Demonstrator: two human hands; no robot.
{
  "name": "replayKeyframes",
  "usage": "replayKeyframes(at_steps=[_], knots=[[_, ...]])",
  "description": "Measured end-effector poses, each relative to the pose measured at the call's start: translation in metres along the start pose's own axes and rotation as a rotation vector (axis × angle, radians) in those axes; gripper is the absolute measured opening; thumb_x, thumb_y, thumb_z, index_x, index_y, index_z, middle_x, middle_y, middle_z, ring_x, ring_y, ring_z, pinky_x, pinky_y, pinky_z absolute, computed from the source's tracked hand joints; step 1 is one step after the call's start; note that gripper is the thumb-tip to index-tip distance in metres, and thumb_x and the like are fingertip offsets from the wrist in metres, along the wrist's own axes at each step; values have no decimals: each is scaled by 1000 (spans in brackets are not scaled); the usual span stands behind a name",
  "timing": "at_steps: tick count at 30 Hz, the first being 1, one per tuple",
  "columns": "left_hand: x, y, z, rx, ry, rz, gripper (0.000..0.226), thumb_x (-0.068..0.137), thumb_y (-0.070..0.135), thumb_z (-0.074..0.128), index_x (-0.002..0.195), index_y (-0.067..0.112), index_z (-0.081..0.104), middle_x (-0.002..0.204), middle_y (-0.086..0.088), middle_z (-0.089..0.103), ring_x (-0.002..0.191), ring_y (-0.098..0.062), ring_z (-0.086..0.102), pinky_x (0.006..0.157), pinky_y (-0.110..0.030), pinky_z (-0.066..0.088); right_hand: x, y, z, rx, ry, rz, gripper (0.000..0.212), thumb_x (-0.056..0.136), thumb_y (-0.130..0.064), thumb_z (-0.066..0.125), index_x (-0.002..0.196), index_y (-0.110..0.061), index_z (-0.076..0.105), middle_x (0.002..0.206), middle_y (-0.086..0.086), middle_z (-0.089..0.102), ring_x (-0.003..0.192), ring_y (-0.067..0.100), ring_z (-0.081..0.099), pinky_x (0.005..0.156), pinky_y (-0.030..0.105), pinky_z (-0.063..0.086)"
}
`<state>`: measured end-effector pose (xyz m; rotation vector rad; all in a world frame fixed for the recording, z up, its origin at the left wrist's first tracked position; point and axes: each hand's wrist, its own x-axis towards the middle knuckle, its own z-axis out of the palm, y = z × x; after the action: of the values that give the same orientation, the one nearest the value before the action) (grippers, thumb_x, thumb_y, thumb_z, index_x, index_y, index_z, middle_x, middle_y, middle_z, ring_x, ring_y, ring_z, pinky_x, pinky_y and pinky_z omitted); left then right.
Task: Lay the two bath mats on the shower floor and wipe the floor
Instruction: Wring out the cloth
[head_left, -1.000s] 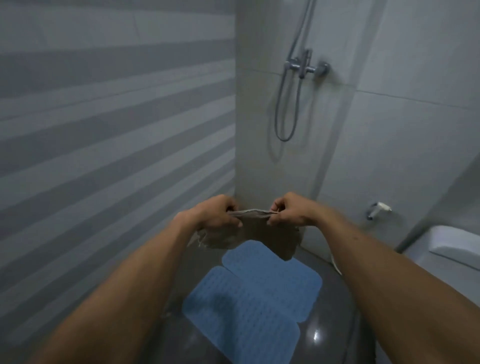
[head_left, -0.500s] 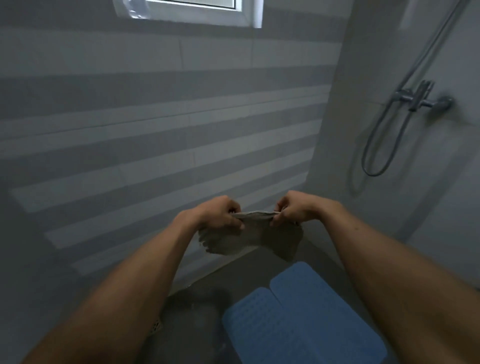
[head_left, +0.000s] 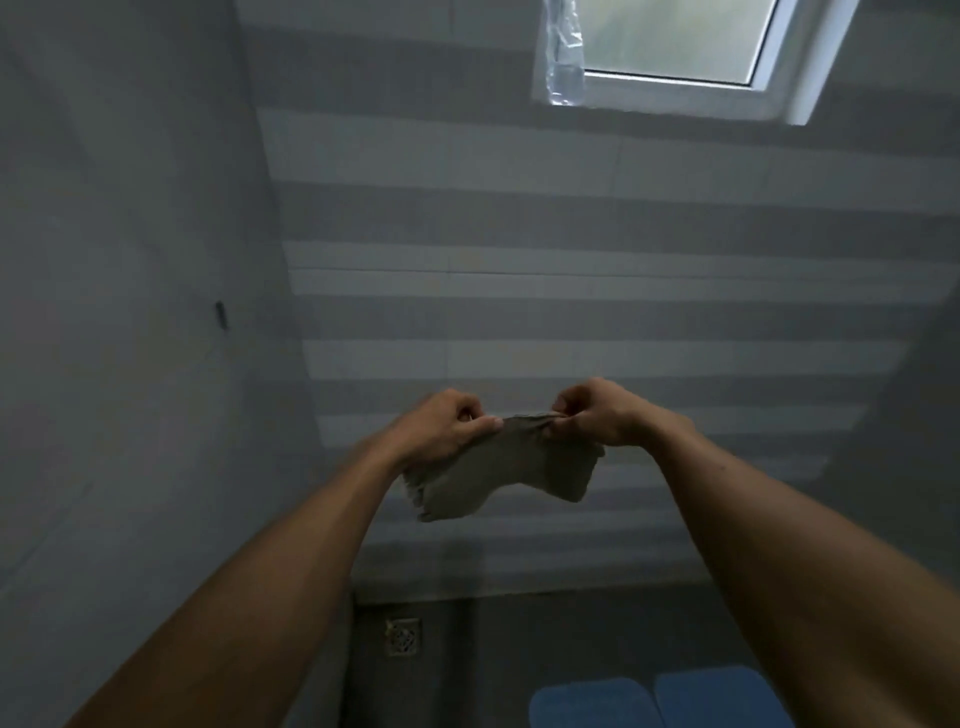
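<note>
A greyish-brown cloth (head_left: 498, 470) hangs stretched between my hands at chest height in front of the striped wall. My left hand (head_left: 447, 426) pinches its left top edge and my right hand (head_left: 597, 415) pinches its right top edge. Two blue bath mats lie side by side on the dark shower floor (head_left: 493, 649) at the bottom of the view, the left mat (head_left: 589, 704) and the right mat (head_left: 717, 693); only their far ends show, the rest is cut off or hidden by my right forearm.
A square floor drain (head_left: 403, 635) sits in the floor's corner by the left wall. A striped tiled wall (head_left: 571, 291) faces me, with a white-framed window (head_left: 675, 47) high up. A plain grey wall (head_left: 130, 312) closes off the left side.
The view has swung left: the shower hose and tap have gone out of sight, and the window and floor drain have come into view. Both hands still hold the cloth stretched.
</note>
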<state>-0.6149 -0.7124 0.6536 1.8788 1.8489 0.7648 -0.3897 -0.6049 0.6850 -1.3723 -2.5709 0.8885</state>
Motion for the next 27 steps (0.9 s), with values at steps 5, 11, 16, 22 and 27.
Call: replayKeyframes(at_steps=[5,11,16,22,27], knots=[[-26,-30,-49,140,335,-95,16,90,37,61,88,21,61,74,4,61,71,-17,57,65,-32,47,42,-65,18,225,138,-276,25,90,-29,69,105,-43,54,105,-1,64,97,19,62,82,42,55],[-57,-50,-107,372,575,-173,9,93,25,50,101,27,48,82,-4,62,73,-28,60,66,-39,55,86,-150,40,108,302,-547,30,97,-18,58,82,-42,66,105,-11,63,98,15,58,88,43,53],[-73,-59,-135,725,622,-209,18,98,23,45,111,21,57,104,-11,62,80,-34,63,67,-39,52,118,-205,56,-140,320,-689,26,100,-29,51,121,-32,66,112,3,55,96,21,52,86,37,48],[-68,-55,-165,1086,476,-471,32,101,11,33,125,8,55,117,-16,57,94,-37,65,74,-40,49,149,-253,63,-310,266,-749,35,99,-39,50,134,-39,52,115,7,55,101,29,57,91,44,50],[-52,-49,-171,1321,290,-563,35,101,3,31,120,0,60,121,-18,59,104,-33,63,79,-39,50,177,-281,75,-401,198,-754,48,98,-37,51,144,-42,40,122,12,49,112,36,51,99,49,44]])
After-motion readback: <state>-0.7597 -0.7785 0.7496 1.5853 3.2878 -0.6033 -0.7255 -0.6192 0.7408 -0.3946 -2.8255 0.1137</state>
